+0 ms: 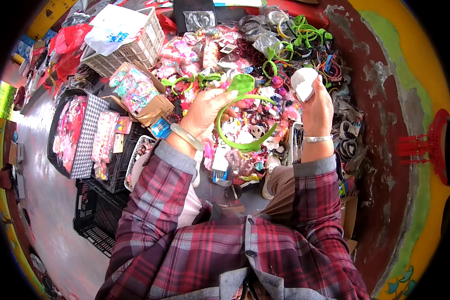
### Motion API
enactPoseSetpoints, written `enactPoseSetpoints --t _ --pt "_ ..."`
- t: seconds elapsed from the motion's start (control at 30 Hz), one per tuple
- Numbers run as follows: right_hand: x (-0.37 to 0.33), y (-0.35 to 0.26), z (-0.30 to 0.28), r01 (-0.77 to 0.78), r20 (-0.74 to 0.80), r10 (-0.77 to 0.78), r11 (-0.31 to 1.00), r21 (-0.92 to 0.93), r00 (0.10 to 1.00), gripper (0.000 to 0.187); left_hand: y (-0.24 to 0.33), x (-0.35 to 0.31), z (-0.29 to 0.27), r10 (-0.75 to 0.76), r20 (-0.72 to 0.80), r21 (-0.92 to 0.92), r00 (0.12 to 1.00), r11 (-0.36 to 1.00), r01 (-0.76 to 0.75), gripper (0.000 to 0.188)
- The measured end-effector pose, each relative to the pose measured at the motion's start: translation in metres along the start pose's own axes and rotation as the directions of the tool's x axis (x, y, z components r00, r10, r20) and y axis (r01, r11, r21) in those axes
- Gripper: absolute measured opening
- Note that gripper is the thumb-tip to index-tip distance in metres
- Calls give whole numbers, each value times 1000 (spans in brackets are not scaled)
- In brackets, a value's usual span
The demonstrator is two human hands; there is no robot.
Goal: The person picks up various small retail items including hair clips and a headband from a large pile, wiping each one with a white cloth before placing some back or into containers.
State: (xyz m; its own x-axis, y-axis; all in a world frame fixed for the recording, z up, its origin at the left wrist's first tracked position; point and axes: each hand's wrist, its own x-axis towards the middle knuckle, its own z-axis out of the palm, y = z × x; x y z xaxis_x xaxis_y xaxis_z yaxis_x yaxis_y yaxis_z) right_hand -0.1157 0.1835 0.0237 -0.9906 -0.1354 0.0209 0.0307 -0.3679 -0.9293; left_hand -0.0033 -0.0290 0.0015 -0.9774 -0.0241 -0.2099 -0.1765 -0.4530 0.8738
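My left hand [203,114] pinches a bright green headband [249,147] near one end, its fingers and thumb closed on it. A green rounded flap [242,84] stands up from the band beside my fingertips. To the right, my right hand [319,113] is raised and closed round a white rounded object [303,83]; its exact kind I cannot make out. Below both hands spreads a pile of small hair accessories [245,131], many in clear bags. More green headbands [305,31] lie at the far right of the pile.
At the far left stands a pale plastic crate [148,39]. Nearer are a cardboard box [157,107] of bagged goods, a houndstooth-patterned box [89,131] and a black crate [97,220]. A worn dark red wall [380,165] borders the right side. My shoes stand by the pile's near edge.
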Motion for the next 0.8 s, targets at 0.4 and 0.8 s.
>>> enactPoseSetpoints --t 0.4,0.8 --pt "-18 -5 15 264 512 0 857 -443 859 42 -3 -5 9 11 73 -140 997 990 0 32" --pt "-24 6 25 175 621 113 907 -383 776 39 -11 -9 20 256 155 421 954 857 -298 29"
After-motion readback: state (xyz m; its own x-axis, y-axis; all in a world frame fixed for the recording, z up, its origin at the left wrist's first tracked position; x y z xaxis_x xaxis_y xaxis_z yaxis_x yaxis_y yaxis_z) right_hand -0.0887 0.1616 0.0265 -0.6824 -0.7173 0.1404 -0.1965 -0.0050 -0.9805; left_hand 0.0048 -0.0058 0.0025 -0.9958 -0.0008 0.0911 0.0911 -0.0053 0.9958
